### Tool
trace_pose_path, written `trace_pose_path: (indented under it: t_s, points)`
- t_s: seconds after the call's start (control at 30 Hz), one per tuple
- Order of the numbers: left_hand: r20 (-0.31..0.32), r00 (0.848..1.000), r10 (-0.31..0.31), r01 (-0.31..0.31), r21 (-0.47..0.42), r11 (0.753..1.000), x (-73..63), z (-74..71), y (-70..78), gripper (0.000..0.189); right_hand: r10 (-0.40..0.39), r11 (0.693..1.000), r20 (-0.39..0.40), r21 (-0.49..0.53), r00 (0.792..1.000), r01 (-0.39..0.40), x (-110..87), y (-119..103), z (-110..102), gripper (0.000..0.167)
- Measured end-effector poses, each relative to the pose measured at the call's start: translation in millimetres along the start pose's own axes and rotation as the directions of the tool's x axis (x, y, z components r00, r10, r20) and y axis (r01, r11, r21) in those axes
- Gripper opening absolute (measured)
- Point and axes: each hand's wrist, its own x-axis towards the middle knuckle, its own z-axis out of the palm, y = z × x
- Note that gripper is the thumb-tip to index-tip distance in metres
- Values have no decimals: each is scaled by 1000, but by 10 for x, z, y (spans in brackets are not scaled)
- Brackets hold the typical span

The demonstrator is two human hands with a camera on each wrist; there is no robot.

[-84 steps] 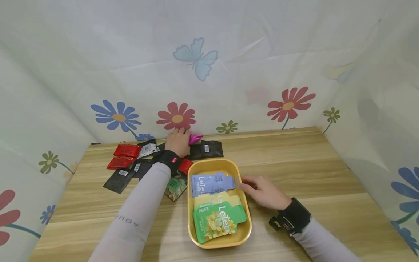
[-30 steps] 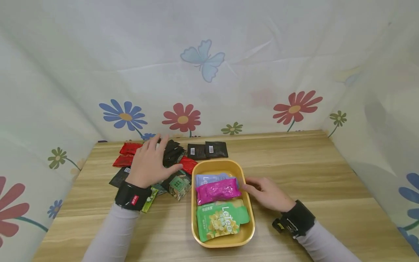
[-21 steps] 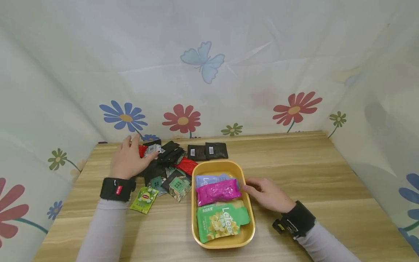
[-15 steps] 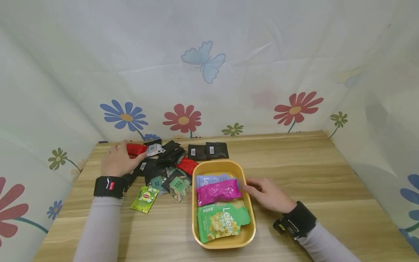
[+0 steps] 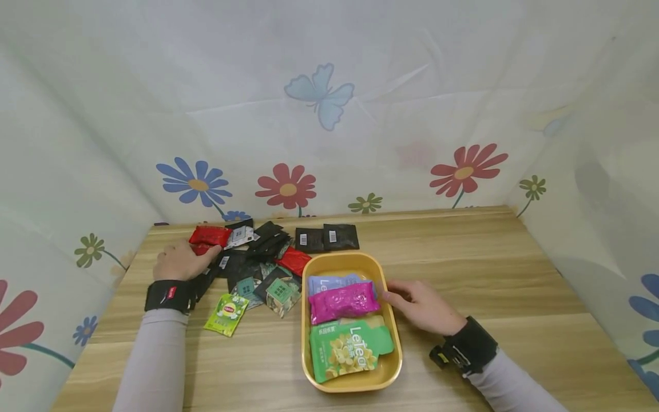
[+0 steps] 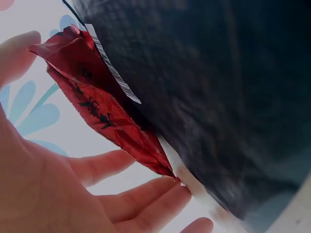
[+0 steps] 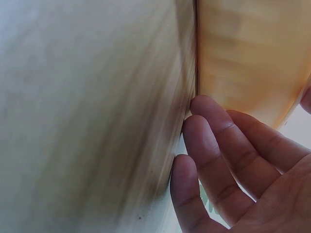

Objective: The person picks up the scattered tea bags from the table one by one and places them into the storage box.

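Observation:
My left hand (image 5: pixel 177 262) is at the left end of a pile of sachets. Thumb and fingertips hold a crinkled red foil sachet (image 6: pixel 104 107) by its two ends in the left wrist view; a big dark sachet (image 6: pixel 209 97) lies close beside it. A second red sachet (image 5: pixel 211 235) lies just beyond that hand. My right hand (image 5: pixel 424 306) rests with relaxed fingers against the right side of a yellow tray (image 5: pixel 340 262). Inside the tray lie a blue sachet (image 5: pixel 329 282), a shiny magenta packet (image 5: pixel 344 301) and a green LeTea sachet (image 5: pixel 345 350).
Several black sachets (image 5: pixel 268 243) heap up left of the tray, with another red sachet (image 5: pixel 293 261) by its corner. A light green sachet (image 5: pixel 227 314) lies nearer me. Two black sachets (image 5: pixel 340 237) sit behind the tray. Flower-printed cloth (image 5: pixel 329 166) walls the wooden table.
The magenta packet went from the table into the tray. My left hand then moved left to the red sachets and drew slightly back towards me. The right hand kept its place.

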Motion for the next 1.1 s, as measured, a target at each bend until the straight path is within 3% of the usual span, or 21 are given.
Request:
trace_pose_path:
  t_s: [0.47, 0.73, 0.97, 1.1]
  points:
    - [62, 998, 8, -12, 65, 998, 27, -1, 9, 113, 9, 1000, 9, 13, 1000, -10, -8, 0, 3, 44]
    - [68, 998, 18, -23, 80, 997, 28, -17, -21, 113, 7, 1000, 13, 18, 1000, -8, -8, -27, -9, 43]
    - [-35, 998, 54, -51, 70, 996, -95, -207, 23, 108, -4, 1000, 14, 25, 1000, 4, -4, -38, -22, 40]
    - [-114, 981, 158, -152, 59, 987, -253, -367, 172, 104, -12, 1000, 15, 28, 1000, 11, -3, -37, -29, 39]
